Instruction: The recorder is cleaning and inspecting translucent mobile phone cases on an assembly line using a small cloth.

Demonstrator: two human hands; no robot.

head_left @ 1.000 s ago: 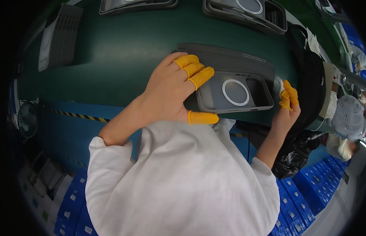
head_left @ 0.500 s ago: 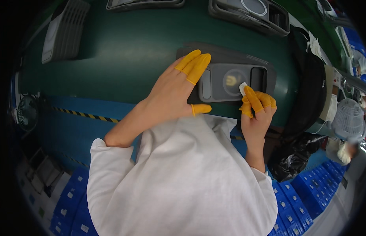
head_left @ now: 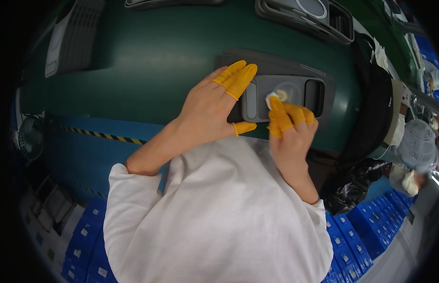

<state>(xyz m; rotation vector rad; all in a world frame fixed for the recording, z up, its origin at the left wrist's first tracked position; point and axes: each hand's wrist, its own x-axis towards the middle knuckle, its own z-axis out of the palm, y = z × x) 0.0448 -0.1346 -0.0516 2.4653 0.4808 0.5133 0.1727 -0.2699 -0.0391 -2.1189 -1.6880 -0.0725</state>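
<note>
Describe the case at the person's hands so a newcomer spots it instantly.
Find the green tabletop and go to its near edge, by the white shirt. There, on a dark grey mat, a grey phone case lies flat by the left hand. Unlike the other cases farther off, it has the right hand over it, pinching a small white scrap.

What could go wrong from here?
1. The left hand is only at the left end of the grey case; a sideways push from the right hand might shift it on the dark grey mat.
2. The small white wipe is pinched at the fingertips; it could slip, letting a yellow finger cot smudge the case.
</note>
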